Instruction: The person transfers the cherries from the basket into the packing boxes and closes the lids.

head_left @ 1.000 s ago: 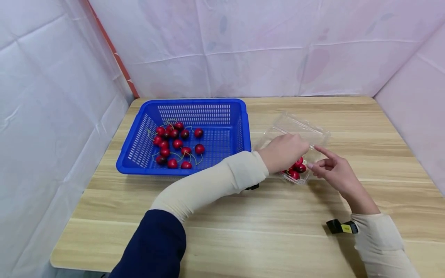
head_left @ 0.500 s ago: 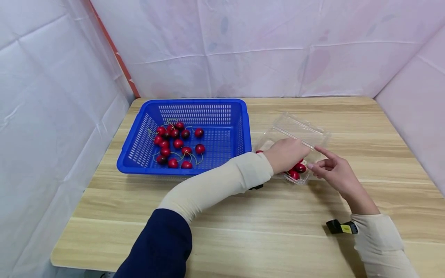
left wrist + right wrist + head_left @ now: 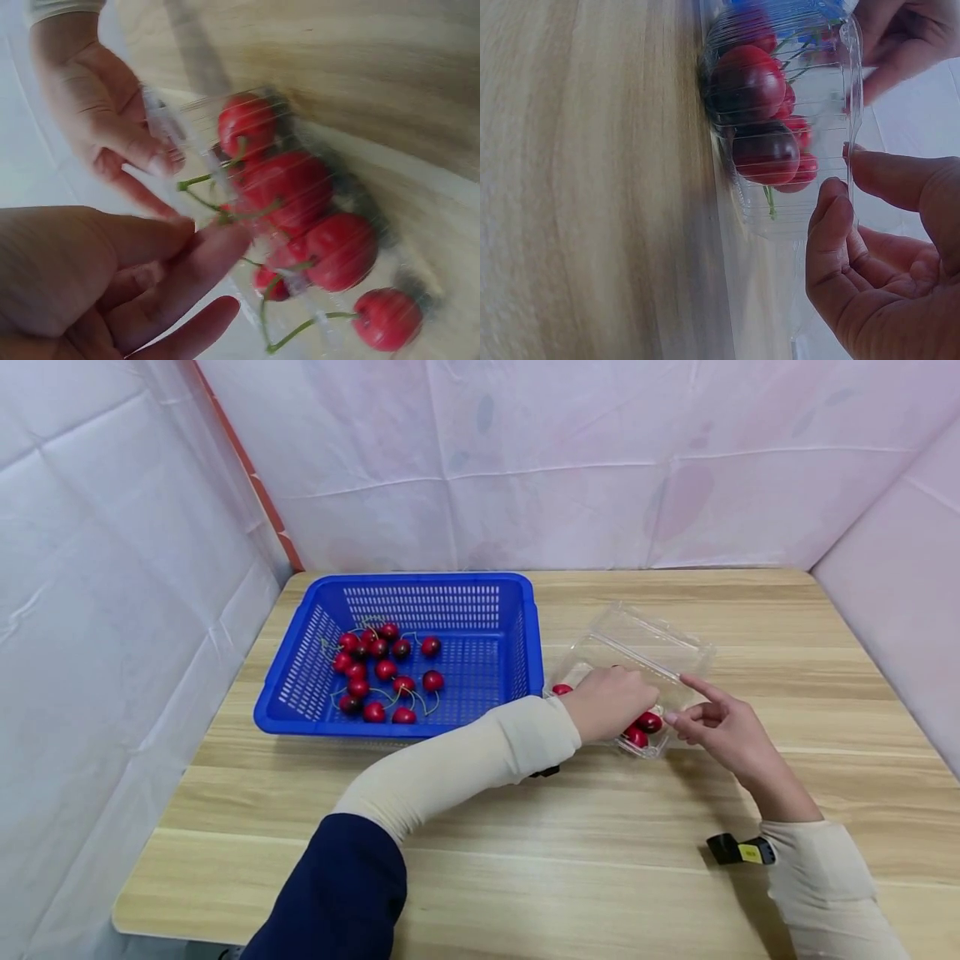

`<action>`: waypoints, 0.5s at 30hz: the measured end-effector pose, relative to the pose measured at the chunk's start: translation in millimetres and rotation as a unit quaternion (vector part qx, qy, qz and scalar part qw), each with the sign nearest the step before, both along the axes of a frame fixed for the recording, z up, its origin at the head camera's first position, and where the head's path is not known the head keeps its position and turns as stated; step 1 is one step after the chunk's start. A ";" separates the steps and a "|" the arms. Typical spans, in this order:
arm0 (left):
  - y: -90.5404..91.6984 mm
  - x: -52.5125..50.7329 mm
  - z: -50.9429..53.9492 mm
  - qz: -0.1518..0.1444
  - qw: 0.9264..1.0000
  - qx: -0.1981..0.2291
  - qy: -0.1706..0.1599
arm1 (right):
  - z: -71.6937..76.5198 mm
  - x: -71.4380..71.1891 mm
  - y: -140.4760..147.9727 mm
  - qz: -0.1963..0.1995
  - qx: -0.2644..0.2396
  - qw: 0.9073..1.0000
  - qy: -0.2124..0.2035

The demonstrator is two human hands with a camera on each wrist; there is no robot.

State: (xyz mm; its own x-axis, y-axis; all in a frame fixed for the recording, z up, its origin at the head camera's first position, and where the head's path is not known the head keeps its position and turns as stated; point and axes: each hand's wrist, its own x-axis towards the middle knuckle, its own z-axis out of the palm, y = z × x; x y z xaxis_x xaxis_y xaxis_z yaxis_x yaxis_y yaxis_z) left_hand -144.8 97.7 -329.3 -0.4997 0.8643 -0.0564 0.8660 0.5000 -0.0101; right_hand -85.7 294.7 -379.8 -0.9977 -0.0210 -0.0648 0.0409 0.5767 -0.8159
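Note:
A clear plastic clamshell box (image 3: pixel 660 745) stands with its lid folded back, right of the blue basket. Red cherries (image 3: pixel 636 737) with green stems lie in it. My left hand (image 3: pixel 611 703) reaches over the box; in the left wrist view its thumb and forefinger are close together beside the stems, and no cherry shows between them. The right hand (image 3: pixel 723 735) pinches the box's right rim between thumb and a bent finger, as the right wrist view shows, while its forefinger stretches toward the lid hinge. One cherry (image 3: pixel 562 690) lies at the box's left end.
The blue slotted basket (image 3: pixel 264 714) holds several stemmed cherries (image 3: pixel 386 670), mostly in its left half. Its right wall stands close to the box. Below it all is a wood-grain table (image 3: pixel 600 868), with pale cloth (image 3: pixel 555 468) hung behind and at the sides.
My left hand has shifted slightly toward me over the box, and the cherry at the box's left end has come into view. The right hand keeps its place on the rim.

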 end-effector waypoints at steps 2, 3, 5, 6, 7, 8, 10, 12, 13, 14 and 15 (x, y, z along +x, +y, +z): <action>-2.7 1.4 5.0 -0.001 1.000 0.010 0.003 | -0.1 0.2 -0.3 0.000 -0.004 1.000 0.001; -4.6 2.1 8.4 -0.002 1.000 0.012 0.003 | -0.1 0.3 -0.5 0.000 -0.006 1.000 0.003; -9.3 2.9 15.8 0.001 1.000 0.017 0.000 | -0.1 0.6 -0.6 0.000 -0.008 1.000 0.003; -12.3 2.8 19.8 0.003 1.000 0.020 -0.007 | -0.1 0.6 -0.5 0.000 -0.007 1.000 0.003; -15.8 2.4 23.3 0.005 1.000 0.024 -0.009 | -0.2 0.6 -0.4 0.000 -0.006 1.000 0.002; -19.5 2.0 27.3 0.010 1.000 0.026 -0.012 | -0.5 0.7 -0.3 0.000 -0.006 1.000 0.001; -28.8 -0.1 35.4 0.019 0.999 0.032 -0.024 | -0.8 0.7 0.2 -0.001 -0.002 1.000 -0.002; -40.9 -2.2 44.0 0.029 0.998 0.047 -0.042 | -1.2 0.4 0.3 -0.001 0.000 1.000 -0.003; -48.1 -3.1 48.5 0.034 0.997 0.054 -0.045 | -1.5 0.5 0.3 -0.002 0.000 1.000 -0.003; -55.5 -4.1 53.2 0.041 0.996 0.061 -0.051 | -1.8 0.6 0.4 -0.002 -0.001 1.000 -0.004; -63.7 -5.6 57.7 0.045 0.995 0.070 -0.054 | -2.0 0.7 0.5 -0.002 0.001 1.000 -0.005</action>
